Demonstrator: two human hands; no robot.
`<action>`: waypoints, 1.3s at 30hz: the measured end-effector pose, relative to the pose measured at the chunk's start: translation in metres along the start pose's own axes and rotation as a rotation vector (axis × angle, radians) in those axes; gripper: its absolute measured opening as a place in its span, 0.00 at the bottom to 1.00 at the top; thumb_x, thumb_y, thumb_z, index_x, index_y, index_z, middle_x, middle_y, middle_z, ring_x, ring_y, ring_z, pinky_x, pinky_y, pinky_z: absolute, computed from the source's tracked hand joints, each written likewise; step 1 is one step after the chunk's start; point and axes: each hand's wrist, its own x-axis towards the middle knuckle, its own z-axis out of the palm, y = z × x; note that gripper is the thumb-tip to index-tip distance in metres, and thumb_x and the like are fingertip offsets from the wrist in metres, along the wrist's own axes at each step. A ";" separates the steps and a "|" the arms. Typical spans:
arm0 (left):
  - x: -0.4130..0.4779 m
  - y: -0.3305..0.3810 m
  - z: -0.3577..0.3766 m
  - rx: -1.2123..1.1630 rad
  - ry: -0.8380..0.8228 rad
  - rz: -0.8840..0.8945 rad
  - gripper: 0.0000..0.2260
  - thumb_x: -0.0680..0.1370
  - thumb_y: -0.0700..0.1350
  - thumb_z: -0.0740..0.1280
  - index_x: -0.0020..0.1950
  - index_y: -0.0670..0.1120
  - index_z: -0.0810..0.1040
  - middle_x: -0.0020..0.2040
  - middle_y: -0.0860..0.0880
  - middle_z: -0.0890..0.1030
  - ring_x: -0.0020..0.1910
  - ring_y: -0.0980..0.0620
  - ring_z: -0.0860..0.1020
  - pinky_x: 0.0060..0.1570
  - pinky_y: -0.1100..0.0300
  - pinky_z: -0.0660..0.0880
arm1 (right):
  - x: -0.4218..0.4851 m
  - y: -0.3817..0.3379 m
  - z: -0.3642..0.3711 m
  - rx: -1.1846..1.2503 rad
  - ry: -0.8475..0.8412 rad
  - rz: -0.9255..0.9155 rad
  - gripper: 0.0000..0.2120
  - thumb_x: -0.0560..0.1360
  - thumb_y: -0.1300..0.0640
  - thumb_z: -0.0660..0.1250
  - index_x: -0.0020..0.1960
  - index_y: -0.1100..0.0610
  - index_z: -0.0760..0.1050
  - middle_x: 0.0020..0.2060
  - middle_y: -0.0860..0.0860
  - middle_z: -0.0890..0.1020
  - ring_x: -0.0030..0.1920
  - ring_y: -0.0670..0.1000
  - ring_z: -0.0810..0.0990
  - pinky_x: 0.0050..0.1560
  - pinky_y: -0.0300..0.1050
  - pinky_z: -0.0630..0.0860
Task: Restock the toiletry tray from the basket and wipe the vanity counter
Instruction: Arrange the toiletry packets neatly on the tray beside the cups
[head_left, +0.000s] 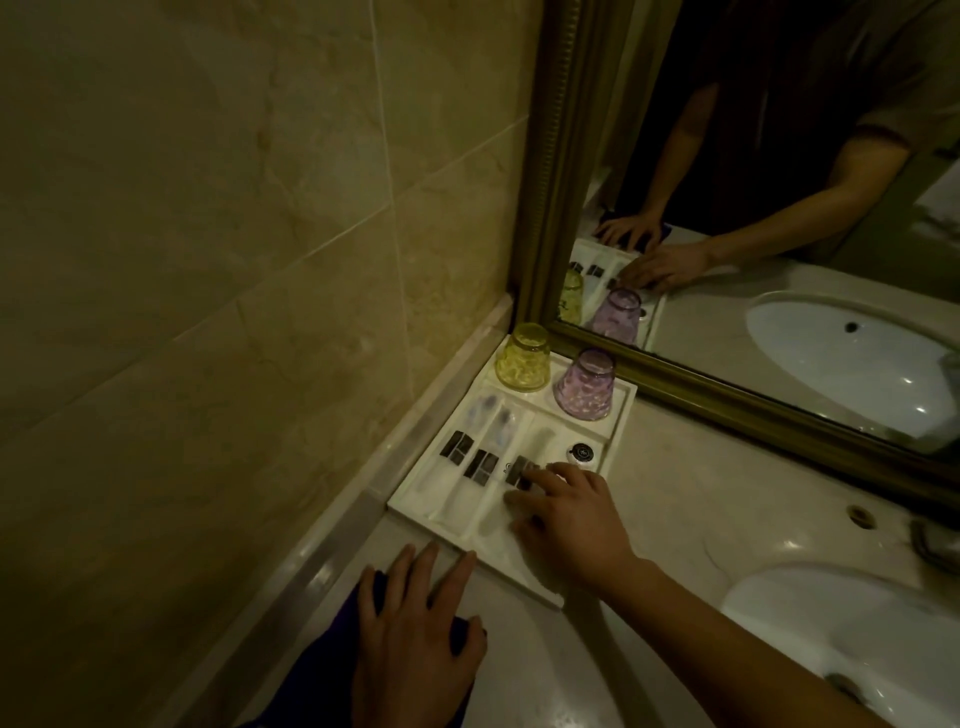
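A white toiletry tray (415, 506) sits in the counter's back left corner. It holds several long wrapped packets with dark labels (480, 467), a small round capped item (581, 454), an upturned yellow glass (523, 357) and an upturned purple glass (587, 384). My right hand (563, 519) lies over the tray's right side, fingers touching the rightmost packet. My left hand (415, 639) presses flat, fingers spread, on a dark purple cloth (322, 670) on the vanity counter (670, 499) just in front of the tray.
A gold-framed mirror (779, 208) stands behind the tray and reflects my arms. A white sink basin (852, 623) lies at the right, with a drain lever (935, 545) behind it. A tiled wall (208, 260) closes the left side.
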 end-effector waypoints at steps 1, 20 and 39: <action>0.000 0.000 0.000 -0.003 0.002 -0.001 0.30 0.66 0.61 0.64 0.69 0.62 0.70 0.66 0.49 0.77 0.68 0.45 0.72 0.67 0.37 0.58 | 0.000 0.002 -0.001 0.010 -0.018 -0.006 0.20 0.73 0.35 0.55 0.61 0.38 0.74 0.66 0.45 0.76 0.66 0.53 0.71 0.64 0.54 0.66; 0.000 -0.001 0.002 -0.048 0.032 0.014 0.30 0.65 0.60 0.66 0.68 0.62 0.72 0.66 0.49 0.77 0.68 0.45 0.72 0.67 0.37 0.59 | 0.004 0.007 -0.008 0.159 -0.145 -0.114 0.23 0.76 0.37 0.58 0.70 0.39 0.68 0.72 0.47 0.67 0.71 0.49 0.67 0.75 0.60 0.52; -0.001 -0.001 0.001 -0.040 0.033 0.023 0.31 0.65 0.61 0.66 0.69 0.62 0.70 0.66 0.49 0.77 0.68 0.45 0.72 0.67 0.37 0.59 | -0.010 -0.005 -0.001 0.117 -0.122 -0.118 0.25 0.75 0.35 0.55 0.71 0.38 0.66 0.75 0.50 0.63 0.73 0.53 0.63 0.73 0.54 0.61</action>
